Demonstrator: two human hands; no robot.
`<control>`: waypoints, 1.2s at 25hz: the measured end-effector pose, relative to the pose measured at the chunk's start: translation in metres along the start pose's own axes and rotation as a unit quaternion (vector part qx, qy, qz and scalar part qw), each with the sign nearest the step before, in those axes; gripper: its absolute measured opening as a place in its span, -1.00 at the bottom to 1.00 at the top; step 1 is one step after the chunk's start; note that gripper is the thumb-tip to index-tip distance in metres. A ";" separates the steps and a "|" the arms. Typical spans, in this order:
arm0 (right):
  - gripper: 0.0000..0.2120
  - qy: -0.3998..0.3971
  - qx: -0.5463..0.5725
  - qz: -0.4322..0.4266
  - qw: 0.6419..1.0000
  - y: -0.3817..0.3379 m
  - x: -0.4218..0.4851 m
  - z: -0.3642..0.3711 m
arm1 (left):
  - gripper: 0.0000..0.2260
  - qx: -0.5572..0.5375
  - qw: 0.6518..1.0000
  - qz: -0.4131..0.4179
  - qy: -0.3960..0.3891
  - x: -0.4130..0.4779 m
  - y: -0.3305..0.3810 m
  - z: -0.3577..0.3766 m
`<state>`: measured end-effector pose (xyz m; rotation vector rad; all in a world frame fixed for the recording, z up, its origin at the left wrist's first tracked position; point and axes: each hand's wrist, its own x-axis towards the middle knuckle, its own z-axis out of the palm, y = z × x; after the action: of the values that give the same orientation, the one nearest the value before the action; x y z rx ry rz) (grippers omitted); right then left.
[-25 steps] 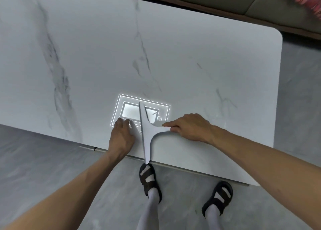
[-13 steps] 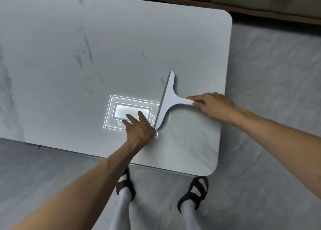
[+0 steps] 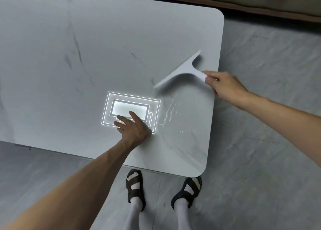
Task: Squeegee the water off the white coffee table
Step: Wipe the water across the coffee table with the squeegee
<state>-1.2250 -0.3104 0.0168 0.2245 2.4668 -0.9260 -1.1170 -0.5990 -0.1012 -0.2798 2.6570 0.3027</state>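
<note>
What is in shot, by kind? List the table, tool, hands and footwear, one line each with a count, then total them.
Coffee table: 1
Squeegee: 1
Hands: 2 (left hand, right hand)
Sandals: 2 (left sandal, right sandal)
Total: 6

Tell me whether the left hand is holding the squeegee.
No: the left hand rests flat on the table; the right hand holds the squeegee.

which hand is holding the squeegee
The right hand, at the right edge of the coffee table, grips the squeegee by the end of its handle. The left hand holds nothing and rests with its fingers spread on the tabletop.
</note>
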 end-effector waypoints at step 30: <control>-0.61 -0.246 -0.301 -0.249 0.887 -0.031 -0.073 0.136 | -0.62 -0.211 0.967 -0.139 0.009 -0.039 -0.050 -0.065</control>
<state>-1.1188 -0.4216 -0.0166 -0.7909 2.2058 -0.2816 -1.0973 -0.6582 -0.0347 -0.7817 2.5019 0.7752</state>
